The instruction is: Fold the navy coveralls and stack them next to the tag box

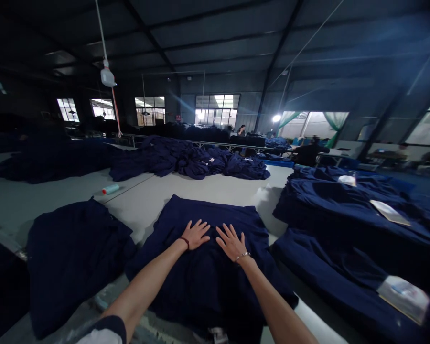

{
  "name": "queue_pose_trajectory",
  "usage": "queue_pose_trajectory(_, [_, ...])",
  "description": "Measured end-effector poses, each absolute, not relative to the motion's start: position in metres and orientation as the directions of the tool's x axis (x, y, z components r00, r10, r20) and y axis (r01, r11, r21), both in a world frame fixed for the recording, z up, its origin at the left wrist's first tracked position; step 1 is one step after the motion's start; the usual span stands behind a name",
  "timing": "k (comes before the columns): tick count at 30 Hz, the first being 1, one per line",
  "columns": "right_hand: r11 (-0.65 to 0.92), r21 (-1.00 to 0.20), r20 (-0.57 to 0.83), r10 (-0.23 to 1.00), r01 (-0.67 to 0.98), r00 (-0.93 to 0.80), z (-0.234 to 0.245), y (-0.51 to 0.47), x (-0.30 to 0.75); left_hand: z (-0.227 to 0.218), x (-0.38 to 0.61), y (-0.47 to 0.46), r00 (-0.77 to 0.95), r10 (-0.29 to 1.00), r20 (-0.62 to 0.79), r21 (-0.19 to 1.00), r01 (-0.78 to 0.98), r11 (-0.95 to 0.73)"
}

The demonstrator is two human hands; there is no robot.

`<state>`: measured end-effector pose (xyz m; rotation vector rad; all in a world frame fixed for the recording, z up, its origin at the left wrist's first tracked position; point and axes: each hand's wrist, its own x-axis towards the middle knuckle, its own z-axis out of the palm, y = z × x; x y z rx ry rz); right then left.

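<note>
A dark navy garment (215,282) lies spread on the white table in front of me, its lower part reaching over the near edge. My left hand (196,234) rests flat on it with fingers spread, a dark red band round the wrist. Just to the right, my right hand (232,241) also lies flat on the cloth, fingers apart, a bracelet on its wrist. Neither hand grips the fabric. Another navy garment (75,253) is on the table to the left. Folded navy garments (329,205) are piled at the right.
A long heap of navy garments (186,157) runs across the back of the table (143,188). A thread spool (110,189) lies at the left. White labels or papers (404,297) sit on the right pile. A person (310,152) is at the far right, another (241,130) farther back.
</note>
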<state>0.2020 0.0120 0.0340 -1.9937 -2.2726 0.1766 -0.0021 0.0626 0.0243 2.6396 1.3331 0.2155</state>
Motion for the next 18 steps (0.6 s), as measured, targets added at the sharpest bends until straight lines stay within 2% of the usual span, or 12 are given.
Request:
queue_pose_trajectory(5, [0.098,-0.170,-0.074,0.991,0.980,-0.112,0.012,0.024,0.209,0.007,-0.003,0.078,0.569,0.821,-0.051,0.230,0.806,-0.545])
queue_pose_trajectory(7, [0.102,-0.200,-0.036,0.993,0.974,-0.112,0.018,0.034,0.210,0.012,0.000,0.088,0.569,0.822,0.005,0.235,0.799,-0.554])
queue_pose_trajectory(10, [0.117,-0.225,0.094,0.991,0.967,-0.098,0.033,0.059,0.207,0.024,0.009,0.111,0.539,0.830,0.142,0.246,0.793,-0.557])
queue_pose_trajectory(12, [0.143,-0.219,0.133,0.984,0.965,-0.115,0.038,0.078,0.205,0.026,0.016,0.130,0.531,0.832,0.164,0.269,0.787,-0.555])
queue_pose_trajectory(18, [0.038,-0.147,-0.052,0.998,0.988,-0.046,0.012,0.114,0.212,0.001,0.018,0.171,0.442,0.897,-0.030,0.257,0.870,-0.420])
